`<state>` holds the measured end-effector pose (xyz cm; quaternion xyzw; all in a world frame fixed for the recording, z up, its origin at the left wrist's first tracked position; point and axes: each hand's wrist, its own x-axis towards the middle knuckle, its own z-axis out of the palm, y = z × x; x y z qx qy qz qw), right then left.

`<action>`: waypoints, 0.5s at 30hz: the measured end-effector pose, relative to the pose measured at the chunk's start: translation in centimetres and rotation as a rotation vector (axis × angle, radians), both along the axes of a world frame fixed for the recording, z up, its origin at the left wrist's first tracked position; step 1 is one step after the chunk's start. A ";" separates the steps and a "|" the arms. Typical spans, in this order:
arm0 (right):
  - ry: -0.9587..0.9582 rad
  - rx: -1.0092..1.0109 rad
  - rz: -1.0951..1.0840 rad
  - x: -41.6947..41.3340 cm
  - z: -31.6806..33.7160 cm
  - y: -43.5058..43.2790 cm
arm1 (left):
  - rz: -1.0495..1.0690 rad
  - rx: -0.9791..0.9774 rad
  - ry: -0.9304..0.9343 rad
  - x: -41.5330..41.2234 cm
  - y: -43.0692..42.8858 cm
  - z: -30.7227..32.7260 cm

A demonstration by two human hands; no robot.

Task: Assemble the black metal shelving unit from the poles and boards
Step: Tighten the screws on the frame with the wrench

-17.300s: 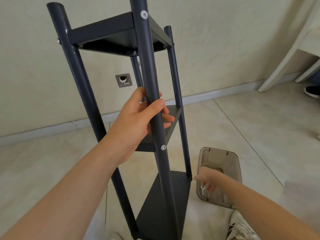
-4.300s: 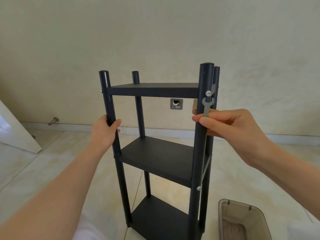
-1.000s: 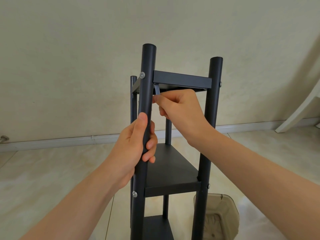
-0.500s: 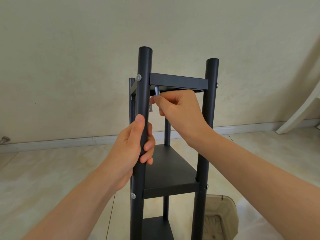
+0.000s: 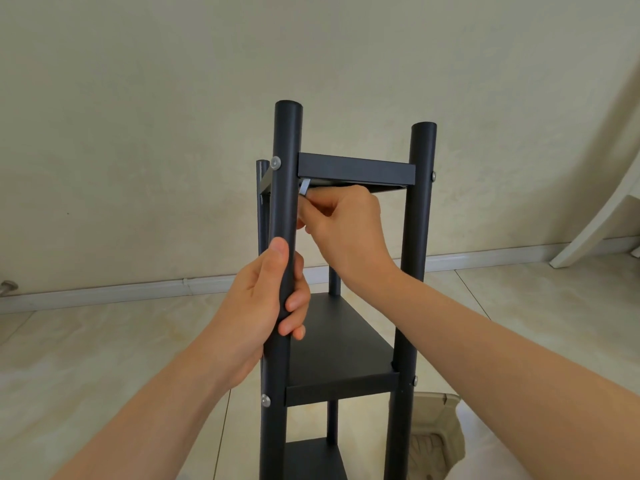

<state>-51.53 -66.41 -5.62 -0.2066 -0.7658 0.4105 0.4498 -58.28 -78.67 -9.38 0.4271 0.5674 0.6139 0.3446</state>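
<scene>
The black shelving unit (image 5: 353, 171) stands upright on the floor in front of me, with three boards bolted between its poles. My left hand (image 5: 266, 306) grips the near left pole (image 5: 285, 140) at mid height. My right hand (image 5: 346, 223) reaches between the two near poles and pinches a small flat grey wrench (image 5: 304, 187). The wrench tip sits just under the top board, against the inner side of the near left pole. A silver bolt head (image 5: 275, 163) shows on that pole's outer side at the same height.
A translucent brown plastic bin (image 5: 436, 434) sits on the tiled floor at the lower right, behind the near right pole (image 5: 420, 216). White furniture legs (image 5: 602, 216) lean at the far right. A beige wall with a white skirting board runs behind.
The view has shifted slightly, so the shelf sits a little lower in frame. My right hand has turned the wrench a little under the top board. My left hand keeps its grip on the pole.
</scene>
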 end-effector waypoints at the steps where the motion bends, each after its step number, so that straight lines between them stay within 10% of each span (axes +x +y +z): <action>1: 0.016 0.031 -0.012 -0.2 -0.1 0.0 | -0.001 0.001 -0.001 0.0 0.0 0.0; 15: -0.047 0.116 -0.005 0.9 -0.6 -0.2 | 0.008 -0.018 0.014 -0.2 -0.4 0.0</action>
